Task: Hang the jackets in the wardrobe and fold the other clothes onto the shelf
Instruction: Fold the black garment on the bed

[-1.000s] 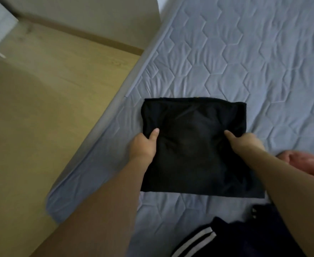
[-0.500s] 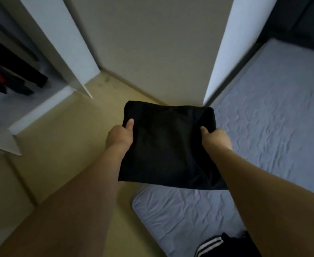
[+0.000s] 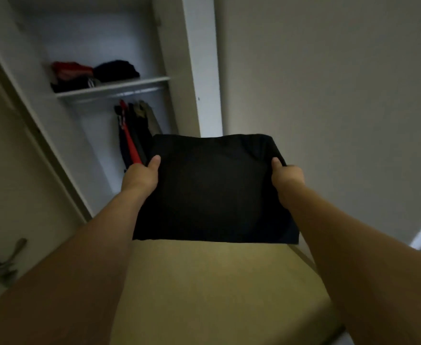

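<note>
I carry a folded black garment point(image 3: 214, 190) flat in the air in front of me. My left hand point(image 3: 141, 176) grips its left edge, thumb on top. My right hand point(image 3: 287, 179) grips its right edge the same way. Ahead at the upper left stands the open white wardrobe point(image 3: 199, 70). Its shelf point(image 3: 119, 87) bears a red and black pile of folded clothes point(image 3: 72, 75) and a dark folded pile point(image 3: 116, 70). Under the shelf, jackets point(image 3: 134, 130) hang from a rail, partly hidden behind the garment.
A plain wall point(image 3: 328, 95) fills the right side. The wooden floor point(image 3: 204, 282) lies below my arms. The wardrobe's door edge point(image 3: 37, 135) runs diagonally at the left. A dark object point(image 3: 3, 262) lies low at the far left.
I lifted the folded black garment off the bed and turned left with it. The bed has left the view and the open wardrobe now faces me.
</note>
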The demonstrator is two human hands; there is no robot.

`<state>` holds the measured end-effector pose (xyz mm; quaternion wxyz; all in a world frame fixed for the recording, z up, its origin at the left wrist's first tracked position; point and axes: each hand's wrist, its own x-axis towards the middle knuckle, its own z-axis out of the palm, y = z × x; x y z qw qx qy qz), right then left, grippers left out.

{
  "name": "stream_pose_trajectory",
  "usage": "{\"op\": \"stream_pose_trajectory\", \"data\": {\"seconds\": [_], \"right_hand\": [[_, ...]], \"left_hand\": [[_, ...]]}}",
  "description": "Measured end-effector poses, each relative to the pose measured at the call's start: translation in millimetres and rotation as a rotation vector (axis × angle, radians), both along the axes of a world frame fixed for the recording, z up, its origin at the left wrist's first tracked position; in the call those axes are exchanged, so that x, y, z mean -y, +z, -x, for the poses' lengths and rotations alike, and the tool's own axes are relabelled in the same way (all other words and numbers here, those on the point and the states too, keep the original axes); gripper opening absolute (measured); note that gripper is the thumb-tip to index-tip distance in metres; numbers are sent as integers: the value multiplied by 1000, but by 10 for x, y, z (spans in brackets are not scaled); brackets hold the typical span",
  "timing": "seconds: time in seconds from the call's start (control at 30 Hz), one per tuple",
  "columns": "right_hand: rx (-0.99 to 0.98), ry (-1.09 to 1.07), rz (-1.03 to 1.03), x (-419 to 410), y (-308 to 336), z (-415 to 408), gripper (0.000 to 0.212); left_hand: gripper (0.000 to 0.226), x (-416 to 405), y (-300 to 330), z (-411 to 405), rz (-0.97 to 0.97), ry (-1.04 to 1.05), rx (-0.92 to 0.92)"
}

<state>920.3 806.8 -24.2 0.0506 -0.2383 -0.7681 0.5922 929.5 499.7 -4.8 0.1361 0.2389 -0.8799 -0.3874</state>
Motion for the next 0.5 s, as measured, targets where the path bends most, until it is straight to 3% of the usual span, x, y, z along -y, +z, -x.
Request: {"op": "stream_pose_trajectory", "data": {"seconds": [0.23,0.5], "right_hand": [[-72,91,-21,1591,735,1421,59],[-137,188,-18,2809,1009,3119,55]], "left_hand": [[71,1530,770,1176,-26,118,-51],[69,2689,1006,2578,-33,169,-72]]}}
